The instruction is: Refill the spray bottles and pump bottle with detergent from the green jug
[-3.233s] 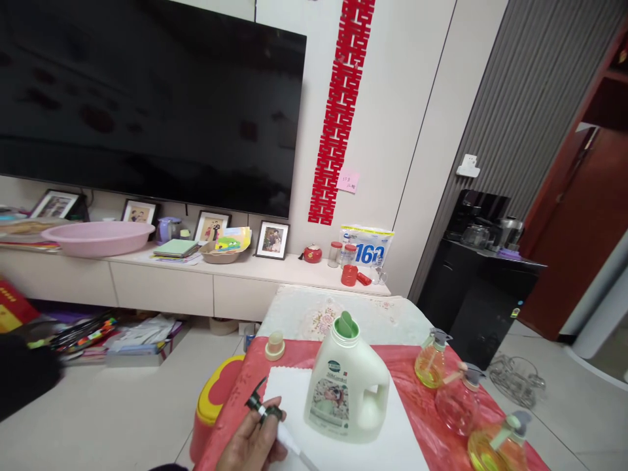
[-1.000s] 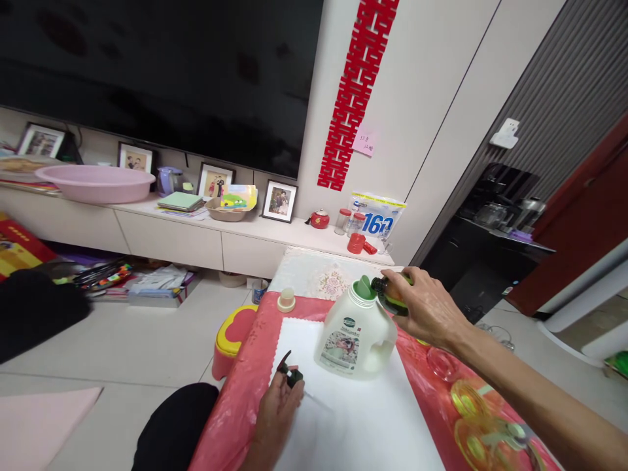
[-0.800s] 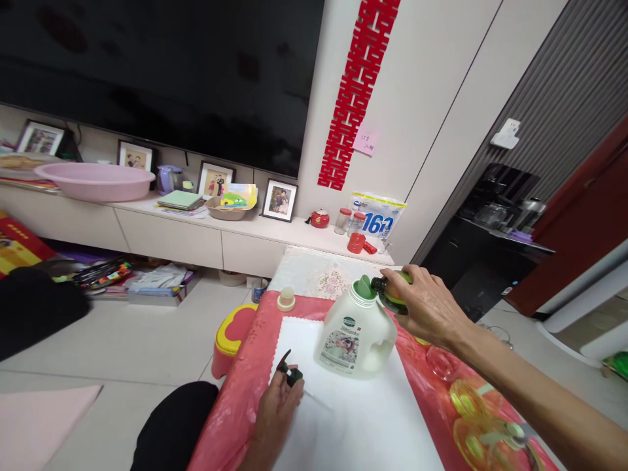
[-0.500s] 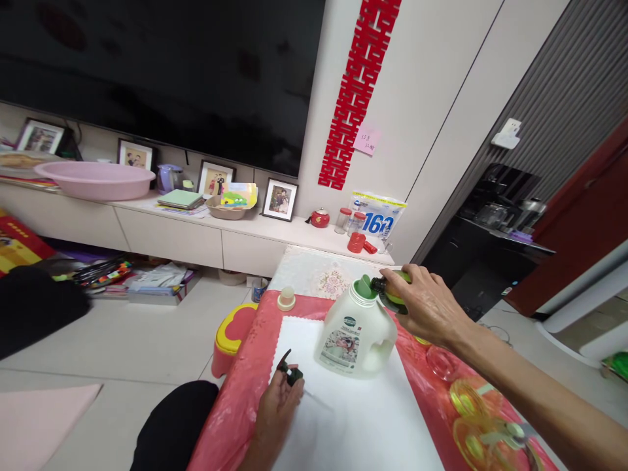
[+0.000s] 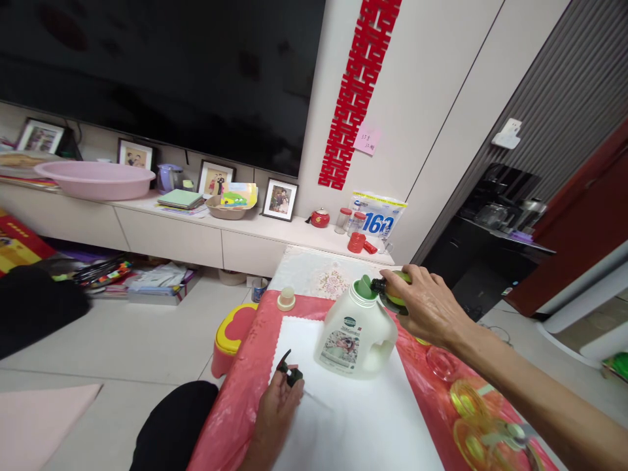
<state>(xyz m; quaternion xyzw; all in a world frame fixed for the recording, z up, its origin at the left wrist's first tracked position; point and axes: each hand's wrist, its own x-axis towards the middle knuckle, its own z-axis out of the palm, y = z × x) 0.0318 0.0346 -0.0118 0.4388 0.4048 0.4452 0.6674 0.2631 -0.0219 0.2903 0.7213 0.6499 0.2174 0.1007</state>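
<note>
A large white laundry detergent jug (image 5: 357, 337) with a green spout (image 5: 364, 286) stands upright on a white sheet (image 5: 363, 418). My right hand (image 5: 422, 297) is closed around a tilted dark green bottle (image 5: 395, 294). Its black neck points left, at the jug's mouth beside the spout; whether liquid is flowing I cannot tell. In front and to the left of the jug, my left hand (image 5: 282, 396) is closed on a dark pump head (image 5: 290, 374), whose thin clear tube sticks out to the right. A whitish cap (image 5: 286, 299) sits near the table's far left corner.
The red-covered table (image 5: 235, 399) holds yellow and red clear plastic dishes (image 5: 468, 399) along its right side. A yellow and red stool (image 5: 234, 333) stands to the left. Behind is a low white cabinet (image 5: 171, 232) with frames, jars and a pink basin (image 5: 95, 180).
</note>
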